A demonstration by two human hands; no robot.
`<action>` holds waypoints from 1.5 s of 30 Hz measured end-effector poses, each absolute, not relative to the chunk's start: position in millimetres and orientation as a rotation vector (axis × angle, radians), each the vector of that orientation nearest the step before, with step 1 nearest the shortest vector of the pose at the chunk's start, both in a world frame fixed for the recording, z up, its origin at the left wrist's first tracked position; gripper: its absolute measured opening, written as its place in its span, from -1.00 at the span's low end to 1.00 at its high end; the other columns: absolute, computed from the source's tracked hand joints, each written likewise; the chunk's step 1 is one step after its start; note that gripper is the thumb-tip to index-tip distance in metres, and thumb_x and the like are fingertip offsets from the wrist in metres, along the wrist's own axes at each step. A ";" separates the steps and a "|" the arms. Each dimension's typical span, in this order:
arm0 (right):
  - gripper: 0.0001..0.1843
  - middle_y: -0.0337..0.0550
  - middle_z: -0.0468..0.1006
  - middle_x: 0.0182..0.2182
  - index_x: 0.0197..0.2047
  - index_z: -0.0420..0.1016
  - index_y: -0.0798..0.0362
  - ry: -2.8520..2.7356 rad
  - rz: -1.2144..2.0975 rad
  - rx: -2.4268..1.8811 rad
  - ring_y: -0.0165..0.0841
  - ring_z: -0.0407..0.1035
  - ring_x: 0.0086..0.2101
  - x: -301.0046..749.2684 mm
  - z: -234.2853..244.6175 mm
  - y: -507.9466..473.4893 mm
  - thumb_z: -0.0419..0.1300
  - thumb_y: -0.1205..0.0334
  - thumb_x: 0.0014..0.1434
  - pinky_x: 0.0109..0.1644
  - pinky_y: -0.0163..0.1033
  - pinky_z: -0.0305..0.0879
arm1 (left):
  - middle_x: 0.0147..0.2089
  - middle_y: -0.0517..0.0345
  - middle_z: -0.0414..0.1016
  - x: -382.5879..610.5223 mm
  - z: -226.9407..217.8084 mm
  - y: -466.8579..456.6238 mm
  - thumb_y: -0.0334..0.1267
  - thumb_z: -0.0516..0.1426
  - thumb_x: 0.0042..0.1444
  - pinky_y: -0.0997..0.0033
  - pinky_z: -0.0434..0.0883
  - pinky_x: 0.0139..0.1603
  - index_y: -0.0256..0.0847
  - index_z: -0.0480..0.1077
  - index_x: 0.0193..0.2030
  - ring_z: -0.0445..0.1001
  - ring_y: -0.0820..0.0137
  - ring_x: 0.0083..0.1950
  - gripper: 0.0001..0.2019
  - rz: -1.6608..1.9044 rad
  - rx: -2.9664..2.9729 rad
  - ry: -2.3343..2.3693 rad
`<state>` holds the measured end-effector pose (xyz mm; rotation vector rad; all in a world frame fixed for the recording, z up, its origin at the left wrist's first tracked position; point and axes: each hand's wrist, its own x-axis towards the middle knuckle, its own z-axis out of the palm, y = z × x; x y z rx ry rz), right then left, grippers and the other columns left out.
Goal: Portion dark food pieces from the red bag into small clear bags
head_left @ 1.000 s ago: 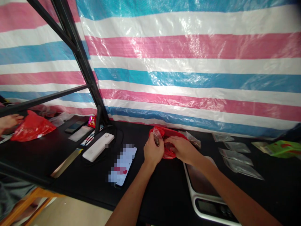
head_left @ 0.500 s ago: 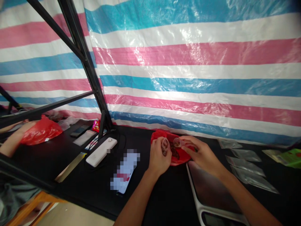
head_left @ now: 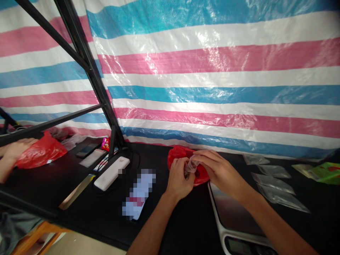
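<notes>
My left hand (head_left: pixel 179 179) and my right hand (head_left: pixel 216 170) meet over a red plastic bag (head_left: pixel 178 154) on the black table (head_left: pixel 106 209). Both pinch a small clear plastic pouch (head_left: pixel 191 165) between them, with dark bits showing at its lower end. The left fingers curl round the pouch's lower part; the right fingers close on its top. A digital scale (head_left: pixel 233 216) with a steel plate lies just under my right forearm.
A phone (head_left: pixel 139 193) and a white power bank (head_left: pixel 111 173) lie left of my hands. Several clear pouches (head_left: pixel 273 182) and a green packet (head_left: pixel 325 171) lie to the right. At far left another person's hand (head_left: pixel 14 150) rests on a second red bag (head_left: pixel 39 154). A black metal frame (head_left: pixel 87 78) stands behind.
My right hand has moved left onto the pouch and closed on its top, joining the left hand. The other person's hand at far left has shifted on their red bag.
</notes>
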<state>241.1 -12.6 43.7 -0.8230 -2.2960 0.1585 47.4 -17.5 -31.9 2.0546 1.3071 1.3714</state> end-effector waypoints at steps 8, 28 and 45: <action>-0.63 -0.07 0.59 0.18 0.22 0.54 -0.15 -2.114 0.101 -1.027 -0.09 0.45 0.18 239.1 39.7 -2.8 0.07 0.23 0.46 0.35 0.10 0.36 | -0.04 0.03 0.53 46.5 -30.7 -17.6 -0.36 0.19 0.25 0.14 0.42 0.08 -0.13 0.38 0.09 0.47 0.18 0.01 -0.72 1.417 1.980 1.333; -0.89 -0.03 0.57 -0.01 -0.07 0.53 -0.16 -2.043 0.182 -1.078 -0.06 0.47 0.05 281.0 52.1 -50.4 0.18 0.10 0.43 0.15 0.01 0.42 | 0.16 -0.09 0.39 49.9 -28.2 -31.8 -0.18 0.24 0.28 0.01 0.43 0.28 -0.14 0.00 0.53 0.42 0.14 0.17 -0.24 1.278 2.078 0.981; -0.57 -0.07 0.72 -0.13 -0.01 0.66 -0.02 -2.068 0.634 -1.409 -0.17 0.57 -0.19 337.3 12.0 -28.6 0.17 -0.16 0.39 -0.08 -0.12 0.50 | 0.01 0.02 0.43 50.7 -44.8 -16.7 -0.31 0.06 0.39 0.12 0.41 0.23 -0.13 0.22 0.37 0.44 0.25 0.07 -0.57 1.429 1.932 1.187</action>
